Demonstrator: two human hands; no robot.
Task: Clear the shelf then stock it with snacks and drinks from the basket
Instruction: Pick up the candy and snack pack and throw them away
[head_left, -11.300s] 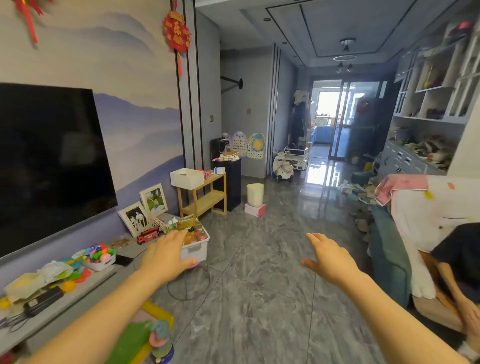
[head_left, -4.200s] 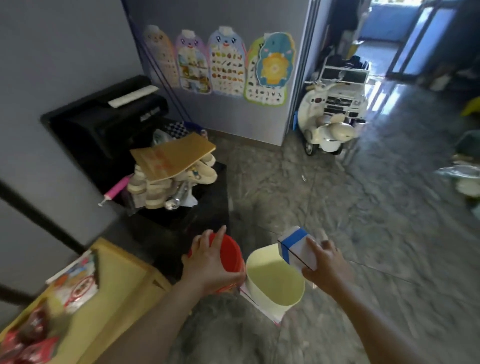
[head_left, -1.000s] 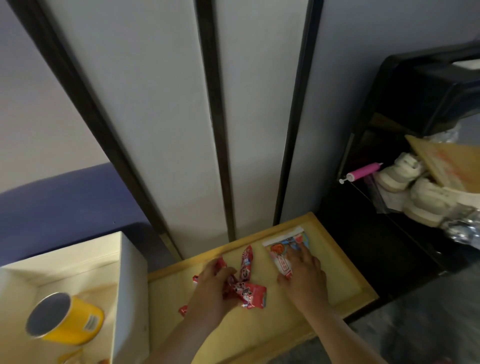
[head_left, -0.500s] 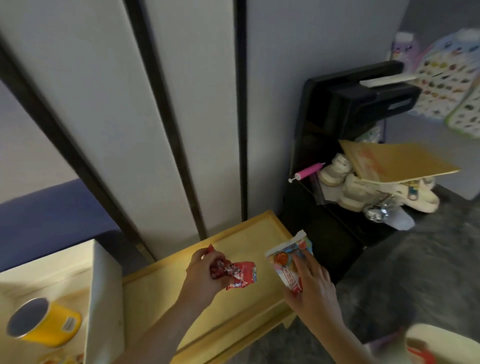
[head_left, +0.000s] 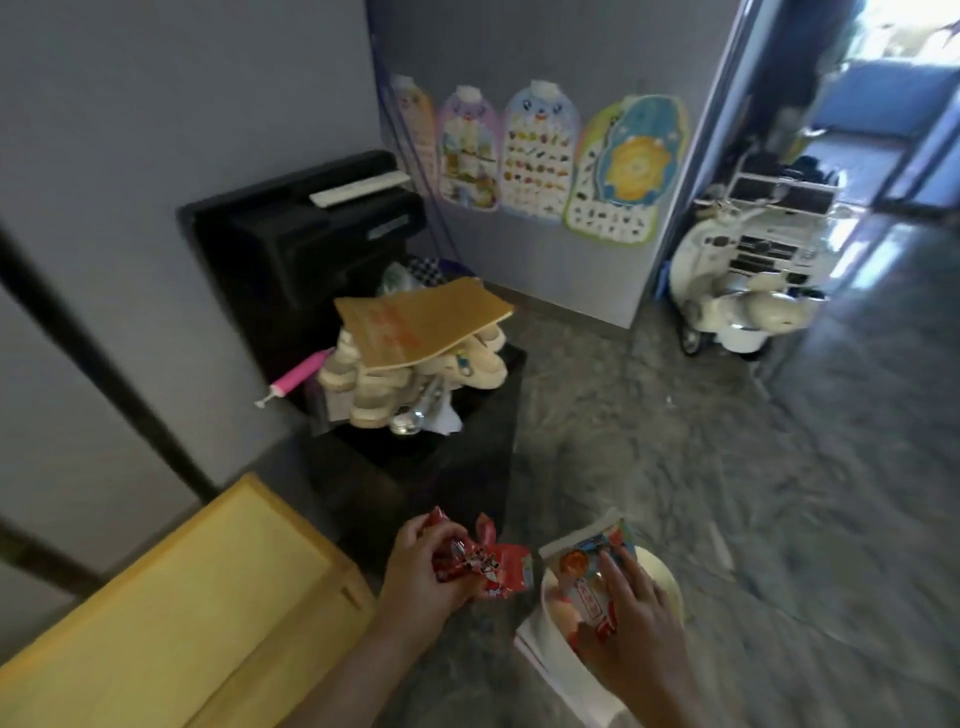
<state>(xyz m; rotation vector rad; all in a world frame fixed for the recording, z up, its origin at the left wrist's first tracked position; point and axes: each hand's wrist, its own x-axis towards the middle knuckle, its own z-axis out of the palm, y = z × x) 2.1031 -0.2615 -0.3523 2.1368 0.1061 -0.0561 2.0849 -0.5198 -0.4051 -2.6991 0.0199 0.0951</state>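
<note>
Shelf top, a yellow wooden slab (head_left: 171, 613), fills the 8 o'clock corner of the head view; its visible surface carries nothing. Left hand (head_left: 421, 571), at 6 o'clock just off the shelf's right edge, has fingers curled around a bunch of crumpled red foil snack wrappers (head_left: 483, 564). Right hand (head_left: 634, 623), at 5 o'clock, pinches a flat white packet with orange and blue print (head_left: 587, 577), thumb under and fingers spread over its face. That packet hangs directly above the open mouth of a pale cream round plastic bin (head_left: 667, 582) standing on the grey marbled floor (head_left: 727, 467). Wrappers sit beside the bin rim, not yet over it.

Judgement: clearing step, near its end; items lifted off the shelf are headed for disposal. Next move calls for releasing the packet into the bin, then bringing the left hand across over the opening and letting go. Stocking from the basket is not yet begun; no basket is in view.

Farther, at 11 o'clock, a black cabinet (head_left: 452, 467) holds cream shoes under a tan card sleeve (head_left: 415, 322). At 1 o'clock stands a white toy scooter (head_left: 737, 296).
</note>
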